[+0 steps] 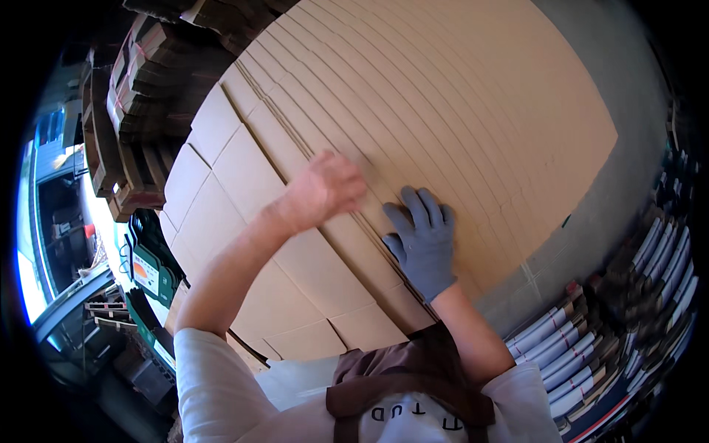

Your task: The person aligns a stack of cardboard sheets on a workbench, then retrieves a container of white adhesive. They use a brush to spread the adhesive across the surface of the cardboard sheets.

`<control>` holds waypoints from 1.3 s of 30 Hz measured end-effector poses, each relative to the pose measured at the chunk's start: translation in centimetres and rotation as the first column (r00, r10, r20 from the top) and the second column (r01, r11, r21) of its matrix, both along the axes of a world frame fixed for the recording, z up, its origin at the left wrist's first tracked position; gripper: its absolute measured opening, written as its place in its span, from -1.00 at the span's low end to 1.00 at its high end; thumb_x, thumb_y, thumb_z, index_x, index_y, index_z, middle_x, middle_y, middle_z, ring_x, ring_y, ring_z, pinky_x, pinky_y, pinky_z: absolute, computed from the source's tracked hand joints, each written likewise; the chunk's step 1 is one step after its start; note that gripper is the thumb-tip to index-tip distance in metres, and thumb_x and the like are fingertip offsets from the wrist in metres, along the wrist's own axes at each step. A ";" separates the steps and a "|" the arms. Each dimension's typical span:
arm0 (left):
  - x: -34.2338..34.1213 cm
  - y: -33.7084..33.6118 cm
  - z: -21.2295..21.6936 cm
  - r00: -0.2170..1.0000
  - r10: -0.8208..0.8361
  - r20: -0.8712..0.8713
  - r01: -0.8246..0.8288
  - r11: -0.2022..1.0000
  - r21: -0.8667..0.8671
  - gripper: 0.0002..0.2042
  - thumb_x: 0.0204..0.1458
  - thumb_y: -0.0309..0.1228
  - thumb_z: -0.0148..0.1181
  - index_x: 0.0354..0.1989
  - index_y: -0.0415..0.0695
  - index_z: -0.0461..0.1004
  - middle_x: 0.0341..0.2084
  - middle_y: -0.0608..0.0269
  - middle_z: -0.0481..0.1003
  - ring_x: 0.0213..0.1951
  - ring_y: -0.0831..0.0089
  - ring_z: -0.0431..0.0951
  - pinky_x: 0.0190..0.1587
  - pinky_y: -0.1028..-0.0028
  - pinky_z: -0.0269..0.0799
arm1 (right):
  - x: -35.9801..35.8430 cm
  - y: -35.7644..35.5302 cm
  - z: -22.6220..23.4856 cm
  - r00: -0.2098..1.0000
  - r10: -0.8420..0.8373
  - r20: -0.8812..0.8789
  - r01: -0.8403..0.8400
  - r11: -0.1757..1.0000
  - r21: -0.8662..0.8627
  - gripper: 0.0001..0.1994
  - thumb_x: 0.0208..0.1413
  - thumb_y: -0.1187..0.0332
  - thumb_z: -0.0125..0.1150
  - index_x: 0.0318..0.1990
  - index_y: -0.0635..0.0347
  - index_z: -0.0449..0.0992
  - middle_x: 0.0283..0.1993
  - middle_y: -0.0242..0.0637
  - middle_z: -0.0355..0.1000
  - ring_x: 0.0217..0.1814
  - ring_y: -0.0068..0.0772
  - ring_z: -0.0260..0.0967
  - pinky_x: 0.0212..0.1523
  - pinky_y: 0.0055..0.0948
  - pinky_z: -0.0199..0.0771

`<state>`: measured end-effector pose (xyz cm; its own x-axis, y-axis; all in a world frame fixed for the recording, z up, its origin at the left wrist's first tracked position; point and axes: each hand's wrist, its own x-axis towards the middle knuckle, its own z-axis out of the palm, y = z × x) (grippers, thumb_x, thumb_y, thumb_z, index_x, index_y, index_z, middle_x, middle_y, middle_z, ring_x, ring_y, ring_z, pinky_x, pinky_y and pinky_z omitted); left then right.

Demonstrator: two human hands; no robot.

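Overlapping flat brown cardboard sheets (473, 96) fan out in front of me, their edges forming a row of steps. Nearer on the left lie creased, flattened carton blanks (244, 192) with slots cut between their flaps. My left hand (325, 190) is bare and hovers over or touches the line where the two groups meet; motion smears its curled fingers, and whether they hold anything is unclear. In a grey glove, my right hand (422, 240) rests on the fanned sheets with fingers stretched and apart, gripping nothing.
Strapped bundles of cardboard (151, 74) stand on a wooden pallet (140, 184) at the far left. Below them is a dark green printed stack (151, 266). Several bundles of folded white-and-brown cartons (554, 347) lie at the lower right, beside the grey floor (613, 59).
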<state>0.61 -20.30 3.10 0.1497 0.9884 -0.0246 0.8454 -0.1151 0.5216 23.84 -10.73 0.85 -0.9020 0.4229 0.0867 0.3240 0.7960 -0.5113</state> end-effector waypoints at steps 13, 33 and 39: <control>3.2 -1.6 0.0 0.995 0.035 0.090 -0.023 0.991 -0.135 -0.70 -0.25 -0.36 0.45 -0.33 -0.04 0.46 -0.29 0.35 0.41 -0.11 0.31 0.39 0.03 0.29 0.28 | 10.9 -3.8 3.2 0.910 -0.095 0.403 0.240 0.915 -0.325 -0.86 0.15 0.25 0.22 -0.23 0.06 0.53 -0.32 -0.20 0.54 -0.29 -0.05 0.50 -0.26 -0.14 0.47; 3.0 -0.8 0.7 0.983 0.057 0.172 -0.016 0.974 -0.226 -0.71 -0.21 -0.37 0.45 -0.34 -0.07 0.45 -0.28 0.31 0.41 -0.08 0.24 0.38 0.09 0.26 0.26 | 10.6 -4.4 3.2 0.877 -0.053 0.477 0.243 0.906 -0.347 -0.88 0.17 0.27 0.13 -0.31 0.08 0.46 -0.32 -0.19 0.47 -0.28 -0.05 0.45 -0.24 -0.11 0.46; 3.1 -0.8 0.9 0.988 0.049 0.149 -0.015 0.976 -0.218 -0.71 -0.20 -0.37 0.44 -0.32 -0.08 0.46 -0.24 0.28 0.40 -0.06 0.23 0.38 0.09 0.25 0.28 | 11.1 -4.5 2.1 0.910 -0.013 0.414 0.175 0.918 -0.355 -0.90 0.13 0.29 0.15 -0.31 0.07 0.46 -0.34 -0.22 0.42 -0.28 -0.09 0.42 -0.26 -0.12 0.43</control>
